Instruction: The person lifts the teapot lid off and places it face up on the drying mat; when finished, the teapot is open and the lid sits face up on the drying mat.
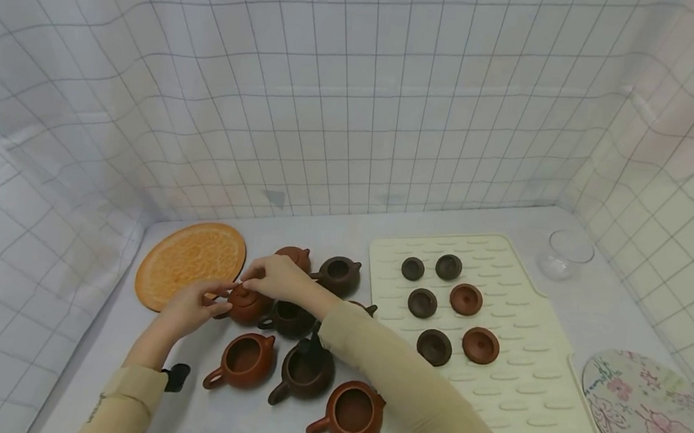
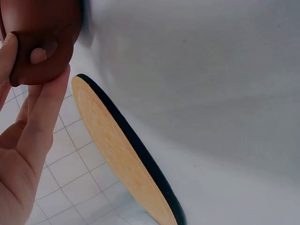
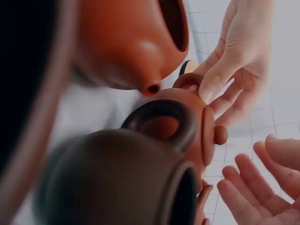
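A reddish-brown clay teapot (image 1: 245, 310) stands at the left with its lid (image 3: 206, 136) on. My left hand (image 1: 187, 307) pinches its looped handle (image 2: 51, 70) between thumb and fingers. My right hand (image 1: 284, 281) is beside the lid's round knob (image 3: 220, 135); in the right wrist view its fingers are spread and apart from the knob. Close by, a dark teapot (image 3: 117, 173) without a lid shows its handle in front of the red pot. Another red teapot (image 1: 294, 256) behind is partly hidden by my right hand.
Lidless red and dark teapots, one dark (image 1: 352, 283), one red (image 1: 254, 379), stand around. Several loose lids (image 1: 481, 346) lie on a cream mat (image 1: 528, 415) to the right. Also here are an orange round mat (image 1: 185, 267), a clear glass (image 1: 559, 254) and a flowered round mat (image 1: 635, 411).
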Available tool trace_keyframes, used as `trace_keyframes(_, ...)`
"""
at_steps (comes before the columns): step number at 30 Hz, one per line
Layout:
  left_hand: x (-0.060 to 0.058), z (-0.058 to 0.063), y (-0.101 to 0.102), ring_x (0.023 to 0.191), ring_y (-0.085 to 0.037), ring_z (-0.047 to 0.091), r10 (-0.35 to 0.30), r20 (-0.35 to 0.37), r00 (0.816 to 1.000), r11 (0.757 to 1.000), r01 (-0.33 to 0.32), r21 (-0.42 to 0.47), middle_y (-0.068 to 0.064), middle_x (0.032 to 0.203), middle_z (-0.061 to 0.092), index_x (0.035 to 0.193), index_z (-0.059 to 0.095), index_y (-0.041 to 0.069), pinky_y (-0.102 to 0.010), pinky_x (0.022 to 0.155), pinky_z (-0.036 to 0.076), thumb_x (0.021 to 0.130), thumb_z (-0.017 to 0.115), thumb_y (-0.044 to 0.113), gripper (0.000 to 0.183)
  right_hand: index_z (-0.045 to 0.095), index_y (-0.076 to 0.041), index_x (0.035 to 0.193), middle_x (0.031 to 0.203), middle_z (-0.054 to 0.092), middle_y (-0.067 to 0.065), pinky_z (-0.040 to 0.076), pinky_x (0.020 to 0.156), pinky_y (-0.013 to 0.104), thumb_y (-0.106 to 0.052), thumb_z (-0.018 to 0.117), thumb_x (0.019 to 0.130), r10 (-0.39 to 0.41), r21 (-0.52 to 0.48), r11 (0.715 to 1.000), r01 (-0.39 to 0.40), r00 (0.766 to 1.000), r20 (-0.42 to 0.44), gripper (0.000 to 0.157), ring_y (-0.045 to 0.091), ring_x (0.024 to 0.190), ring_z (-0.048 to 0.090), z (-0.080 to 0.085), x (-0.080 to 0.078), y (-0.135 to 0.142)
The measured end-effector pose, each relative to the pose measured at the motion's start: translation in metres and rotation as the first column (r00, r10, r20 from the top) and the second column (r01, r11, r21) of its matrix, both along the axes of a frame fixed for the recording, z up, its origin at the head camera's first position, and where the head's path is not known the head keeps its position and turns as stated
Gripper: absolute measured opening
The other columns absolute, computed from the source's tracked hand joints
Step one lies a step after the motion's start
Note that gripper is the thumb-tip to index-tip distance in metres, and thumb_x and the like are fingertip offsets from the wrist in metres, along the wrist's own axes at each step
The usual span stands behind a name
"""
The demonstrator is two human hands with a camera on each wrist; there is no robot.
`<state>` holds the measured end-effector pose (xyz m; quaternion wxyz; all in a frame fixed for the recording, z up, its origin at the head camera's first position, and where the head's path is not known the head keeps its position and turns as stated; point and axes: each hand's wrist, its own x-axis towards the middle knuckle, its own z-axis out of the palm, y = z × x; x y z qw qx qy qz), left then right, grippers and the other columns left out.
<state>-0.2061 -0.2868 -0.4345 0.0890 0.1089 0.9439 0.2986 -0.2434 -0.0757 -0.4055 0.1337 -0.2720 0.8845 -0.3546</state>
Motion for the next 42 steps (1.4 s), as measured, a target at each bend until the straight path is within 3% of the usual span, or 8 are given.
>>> trace_keyframes(7, -0.002, 0.003, 0.001, 0.097, -0.039, 0.069, -0.002, 0.026, 1.0, 1.0, 0.003, -0.021, -0.026, 0.116, 0.066, 0.13, 0.059, -0.001, -0.042, 0.072, 0.055, 0.092, 0.069, 0.013, 0.041, 0.071, -0.014, 0.119, 0.118, 0.07, 0.0, 0.05, 0.088, 0.02, -0.023, 0.064, 0.097, -0.012, 0.11, 0.994, 0.011, 1.0, 0.009, 0.025, 0.012, 0.109, 0.063, 0.001, -0.002, -0.017)
trace_keyframes(12, -0.003, 0.003, 0.003, 0.096, -0.037, 0.069, 0.002, 0.038, 0.999, 0.999, -0.001, -0.033, -0.025, 0.117, 0.066, 0.13, 0.059, 0.001, -0.041, 0.072, 0.054, 0.093, 0.069, 0.014, 0.041, 0.07, -0.017, 0.122, 0.118, 0.069, -0.003, 0.048, 0.091, 0.019, -0.022, 0.066, 0.096, 0.029, 0.228, 0.973, -0.019, 0.999, -0.04, 0.027, 0.01, 0.11, 0.062, -0.008, 0.0, -0.023)
trace_keyframes(18, -0.002, 0.004, 0.003, 0.097, -0.038, 0.068, 0.015, 0.05, 0.999, 0.999, -0.013, -0.042, -0.026, 0.117, 0.065, 0.131, 0.058, 0.003, -0.043, 0.072, 0.055, 0.093, 0.068, 0.016, 0.041, 0.07, -0.017, 0.12, 0.119, 0.068, -0.005, 0.048, 0.09, 0.017, -0.02, 0.068, 0.094, 0.031, 0.287, 0.958, -0.009, 0.997, -0.071, 0.026, 0.007, 0.109, 0.061, -0.006, 0.005, -0.026)
trace_keyframes(25, 0.002, 0.002, -0.001, 0.099, -0.04, 0.067, 0.025, 0.07, 0.997, 0.999, -0.022, -0.039, -0.025, 0.116, 0.066, 0.13, 0.058, 0.002, -0.044, 0.074, 0.055, 0.093, 0.068, 0.016, 0.04, 0.073, -0.015, 0.111, 0.111, 0.071, -0.004, 0.048, 0.077, 0.013, -0.016, 0.069, 0.093, 0.035, 0.239, 0.971, -0.016, 0.996, -0.077, 0.018, 0.005, 0.096, 0.062, -0.005, 0.008, -0.029)
trace_keyframes(33, 0.001, 0.002, 0.0, 0.101, -0.04, 0.066, 0.035, 0.077, 0.996, 0.998, -0.031, -0.061, -0.026, 0.118, 0.065, 0.131, 0.057, 0.003, -0.044, 0.074, 0.055, 0.094, 0.068, 0.016, 0.041, 0.068, -0.015, 0.107, 0.107, 0.067, -0.004, 0.045, 0.075, 0.015, -0.017, 0.065, 0.096, 0.019, 0.248, 0.969, 0.006, 0.995, -0.101, 0.012, 0.005, 0.092, 0.058, -0.007, 0.006, -0.031)
trace_keyframes(38, -0.002, 0.002, 0.002, 0.1, -0.039, 0.067, 0.045, 0.08, 0.996, 0.996, -0.039, -0.078, -0.027, 0.12, 0.063, 0.129, 0.057, 0.002, -0.044, 0.074, 0.055, 0.094, 0.068, 0.017, 0.04, 0.065, -0.013, 0.106, 0.101, 0.067, -0.001, 0.045, 0.072, 0.017, -0.02, 0.062, 0.098, -0.057, 0.097, 0.994, 0.059, 0.998, -0.033, 0.011, 0.008, 0.085, 0.059, -0.005, 0.004, -0.02)
trace_keyframes(42, -0.002, 0.003, 0.003, 0.099, -0.039, 0.067, 0.037, 0.066, 0.997, 0.997, -0.033, -0.064, -0.027, 0.117, 0.065, 0.129, 0.058, 0.001, -0.044, 0.073, 0.055, 0.093, 0.069, 0.015, 0.04, 0.068, -0.012, 0.11, 0.105, 0.07, 0.0, 0.049, 0.076, 0.019, -0.024, 0.062, 0.098, -0.086, -0.017, 0.996, 0.087, 0.995, 0.057, 0.018, 0.01, 0.091, 0.063, -0.001, -0.002, -0.001)
